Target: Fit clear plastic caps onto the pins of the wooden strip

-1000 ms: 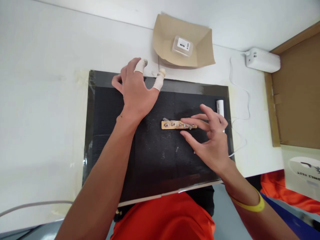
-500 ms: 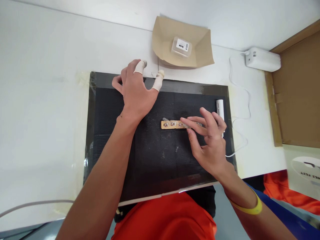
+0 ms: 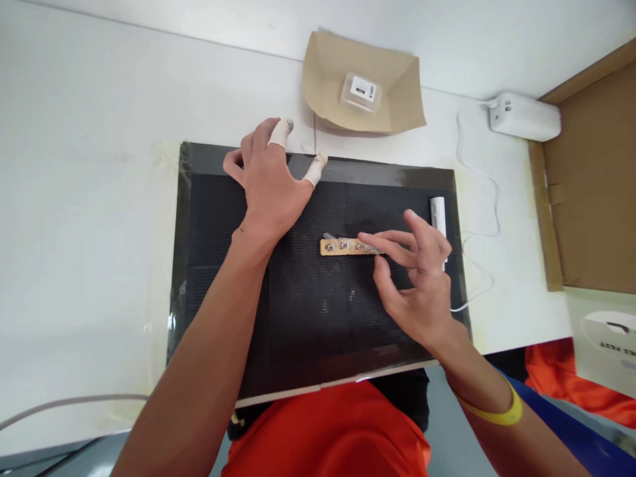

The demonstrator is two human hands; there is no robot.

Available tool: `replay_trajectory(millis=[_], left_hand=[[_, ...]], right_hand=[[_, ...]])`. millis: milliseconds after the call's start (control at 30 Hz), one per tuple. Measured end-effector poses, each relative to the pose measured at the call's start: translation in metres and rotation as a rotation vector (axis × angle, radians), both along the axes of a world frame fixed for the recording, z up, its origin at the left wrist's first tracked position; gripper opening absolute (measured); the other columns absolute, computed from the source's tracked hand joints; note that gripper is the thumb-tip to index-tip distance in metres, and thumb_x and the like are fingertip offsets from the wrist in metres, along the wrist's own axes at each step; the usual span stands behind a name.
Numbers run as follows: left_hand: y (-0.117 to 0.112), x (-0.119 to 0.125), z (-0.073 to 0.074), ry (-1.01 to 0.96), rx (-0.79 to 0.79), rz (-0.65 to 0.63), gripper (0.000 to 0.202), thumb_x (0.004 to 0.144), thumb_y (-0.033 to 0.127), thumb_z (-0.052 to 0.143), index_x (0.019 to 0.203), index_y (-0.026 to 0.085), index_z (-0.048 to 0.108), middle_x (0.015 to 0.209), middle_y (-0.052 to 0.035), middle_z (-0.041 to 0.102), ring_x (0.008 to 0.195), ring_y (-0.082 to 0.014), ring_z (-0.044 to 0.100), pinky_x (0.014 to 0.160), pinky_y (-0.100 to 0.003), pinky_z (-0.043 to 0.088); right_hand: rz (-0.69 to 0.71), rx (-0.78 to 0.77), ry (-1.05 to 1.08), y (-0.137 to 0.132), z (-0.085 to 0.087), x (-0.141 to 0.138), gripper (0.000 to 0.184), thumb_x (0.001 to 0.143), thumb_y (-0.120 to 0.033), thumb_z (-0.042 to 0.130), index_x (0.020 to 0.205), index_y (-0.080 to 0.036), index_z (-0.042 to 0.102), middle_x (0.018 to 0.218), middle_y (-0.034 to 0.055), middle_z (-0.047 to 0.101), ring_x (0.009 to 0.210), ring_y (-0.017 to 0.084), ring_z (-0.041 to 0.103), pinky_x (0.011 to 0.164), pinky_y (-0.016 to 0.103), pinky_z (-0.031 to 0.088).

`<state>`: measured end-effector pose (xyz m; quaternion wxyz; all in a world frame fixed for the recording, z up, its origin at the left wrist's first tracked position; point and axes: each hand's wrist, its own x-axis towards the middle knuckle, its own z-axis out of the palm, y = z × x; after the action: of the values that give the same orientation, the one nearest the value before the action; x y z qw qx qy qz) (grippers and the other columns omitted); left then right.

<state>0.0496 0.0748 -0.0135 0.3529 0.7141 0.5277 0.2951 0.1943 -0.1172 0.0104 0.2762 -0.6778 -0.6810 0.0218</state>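
A narrow wooden strip lies on the black ribbed mat, with several small metallic pieces and clear bits set along it. My right hand is over the strip's right end, index finger stretched along its top and thumb just below its near edge. The fingers are apart and cover that end. My left hand rests at the mat's far edge, fingers spread, with white finger cots on the thumb and index finger. Nothing shows in it.
Beyond the mat stands a brown paper tray holding a clear plastic box with a label. A white cylinder lies at the mat's right side. A white power block, a thin cable and a cardboard box are further right.
My right hand's raised finger has lifted slightly and its thumb has shifted a little right. My left thumb has lowered a bit. The strip stays in place.
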Motion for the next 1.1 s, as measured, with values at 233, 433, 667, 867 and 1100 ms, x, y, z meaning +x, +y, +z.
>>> replay_trajectory(millis=[233,433,667,867,1100], left_hand=[[0.001,0.000,-0.002,0.097,-0.040,-0.021,0.080,0.081,0.075,0.060,0.151,0.039,0.045,0.166,0.0048,0.042,0.165,-0.0378,0.005,0.128,-0.061,-0.003],[0.001,-0.001,0.000,0.099,-0.025,-0.017,0.076,0.080,0.072,0.063,0.147,0.038,0.049,0.166,0.0032,0.041,0.161,-0.0412,0.015,0.127,-0.061,-0.001],[0.001,-0.001,-0.001,0.107,-0.050,-0.025,0.082,0.081,0.077,0.059,0.152,0.040,0.043,0.165,0.0058,0.044,0.163,-0.0372,0.005,0.127,-0.061,-0.002],[0.002,-0.002,-0.002,0.118,-0.021,-0.017,0.082,0.076,0.073,0.065,0.149,0.039,0.050,0.169,0.0021,0.038,0.162,-0.0417,0.015,0.128,-0.062,0.000],[0.002,-0.003,-0.001,0.038,-0.054,-0.037,0.083,0.072,0.074,0.064,0.149,0.045,0.050,0.169,0.0032,0.037,0.164,-0.0422,0.006,0.126,-0.067,0.000]], right_hand=[[-0.015,-0.004,0.022,0.000,-0.001,0.000,0.078,0.100,-0.011,0.054,0.166,-0.032,0.018,0.109,-0.0004,0.084,0.106,0.024,0.078,0.115,0.060,0.043],[-0.017,-0.003,0.033,0.001,0.001,-0.001,0.076,0.100,-0.015,0.057,0.165,-0.032,0.020,0.109,-0.0001,0.084,0.105,0.024,0.078,0.115,0.059,0.044],[-0.020,0.057,0.054,0.004,0.001,0.000,0.077,0.096,-0.011,0.062,0.162,-0.032,0.028,0.095,-0.0036,0.083,0.097,0.023,0.079,0.106,0.055,0.046],[-0.025,0.035,0.077,0.009,0.000,-0.002,0.076,0.094,-0.012,0.061,0.160,-0.033,0.030,0.091,-0.0044,0.079,0.094,0.023,0.076,0.103,0.055,0.046],[-0.023,0.069,0.096,0.008,0.007,0.000,0.075,0.094,-0.015,0.056,0.161,-0.032,0.028,0.102,0.0009,0.079,0.098,0.025,0.073,0.104,0.057,0.044]])
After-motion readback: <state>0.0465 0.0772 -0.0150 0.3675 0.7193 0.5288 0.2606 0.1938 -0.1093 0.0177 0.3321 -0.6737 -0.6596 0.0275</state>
